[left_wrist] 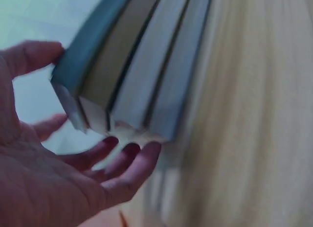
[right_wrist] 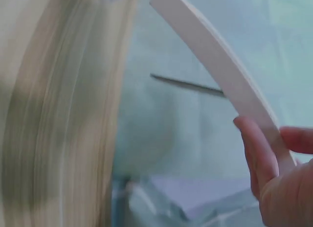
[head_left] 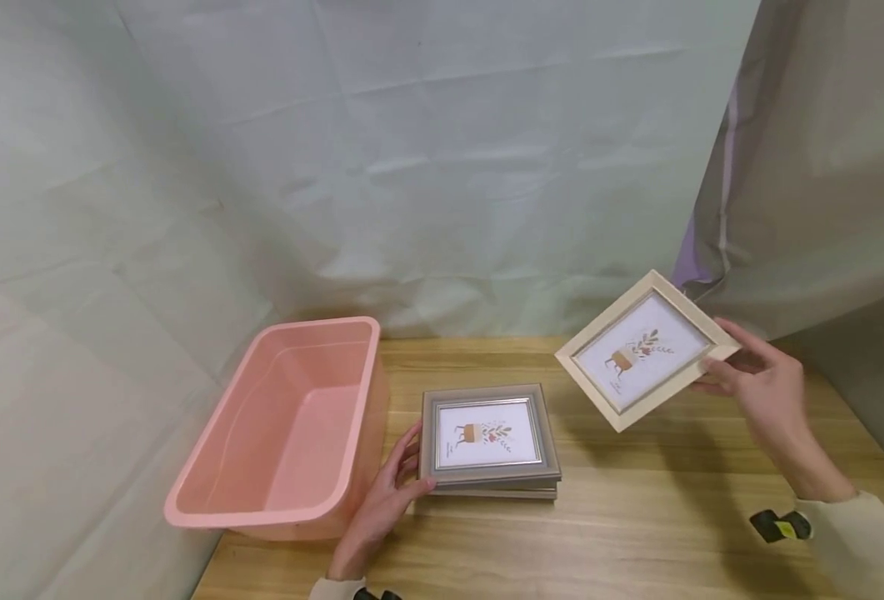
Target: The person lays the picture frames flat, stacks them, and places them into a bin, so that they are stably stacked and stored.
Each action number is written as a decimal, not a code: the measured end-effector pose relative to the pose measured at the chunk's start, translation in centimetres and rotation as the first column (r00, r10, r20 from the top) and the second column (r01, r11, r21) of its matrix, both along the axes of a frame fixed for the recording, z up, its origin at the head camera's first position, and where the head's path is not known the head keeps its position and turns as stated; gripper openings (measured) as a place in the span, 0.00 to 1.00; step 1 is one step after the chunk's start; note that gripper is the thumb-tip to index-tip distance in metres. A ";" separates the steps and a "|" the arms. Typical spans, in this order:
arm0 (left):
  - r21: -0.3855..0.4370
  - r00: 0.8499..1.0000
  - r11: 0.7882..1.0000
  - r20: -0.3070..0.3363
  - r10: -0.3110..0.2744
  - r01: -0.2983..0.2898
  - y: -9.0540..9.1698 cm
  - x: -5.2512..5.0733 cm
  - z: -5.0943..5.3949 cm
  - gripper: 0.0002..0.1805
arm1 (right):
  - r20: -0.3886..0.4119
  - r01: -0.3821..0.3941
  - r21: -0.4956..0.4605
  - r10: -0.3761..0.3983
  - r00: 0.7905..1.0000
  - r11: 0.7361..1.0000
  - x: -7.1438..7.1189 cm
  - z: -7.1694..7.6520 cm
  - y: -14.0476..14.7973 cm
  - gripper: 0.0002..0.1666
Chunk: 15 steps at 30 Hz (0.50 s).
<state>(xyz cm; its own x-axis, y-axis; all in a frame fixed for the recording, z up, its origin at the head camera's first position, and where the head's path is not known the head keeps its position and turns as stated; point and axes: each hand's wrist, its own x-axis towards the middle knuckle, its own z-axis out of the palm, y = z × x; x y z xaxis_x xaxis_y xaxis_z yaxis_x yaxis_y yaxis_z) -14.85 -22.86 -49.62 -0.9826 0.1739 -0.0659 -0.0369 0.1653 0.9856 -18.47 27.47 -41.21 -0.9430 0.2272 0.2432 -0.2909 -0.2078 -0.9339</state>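
My right hand pinches a cream picture frame at its right corner. That frame is tilted in the air above the table, its white print with a potted plant facing me; in the right wrist view, its pale edge shows between thumb and fingers. A stack of several picture frames lies flat on the table, topped by a grey-brown frame with a similar print. My left hand rests against the stack's left side. In the left wrist view, its thumb touches the top frame, with loosely bent fingers beside the lower frames' edges.
A pink plastic basin stands at the left of the wooden table, close beside my left hand. Its visible floor is bare. Pale cloth hangs behind the table, and darker grey cloth hangs at the right.
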 end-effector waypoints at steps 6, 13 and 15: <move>-0.279 0.976 0.955 -0.216 0.039 -0.100 0.9 1.0 0.9 0.44 | 0.077 0.029 -0.132 -0.019 0.997 0.991 1.8 0.1 -3.1 0.37; -0.297 0.927 0.924 -0.352 0.128 -0.240 2.5 1.4 3.1 0.34 | 0.166 0.008 -0.276 0.039 0.985 0.961 3.4 -0.1 -7.5 0.31; -0.189 0.940 0.961 -0.312 0.136 -0.201 3.2 1.2 4.1 0.30 | 0.206 0.012 -0.324 0.058 0.977 0.946 3.9 -0.4 -8.7 0.29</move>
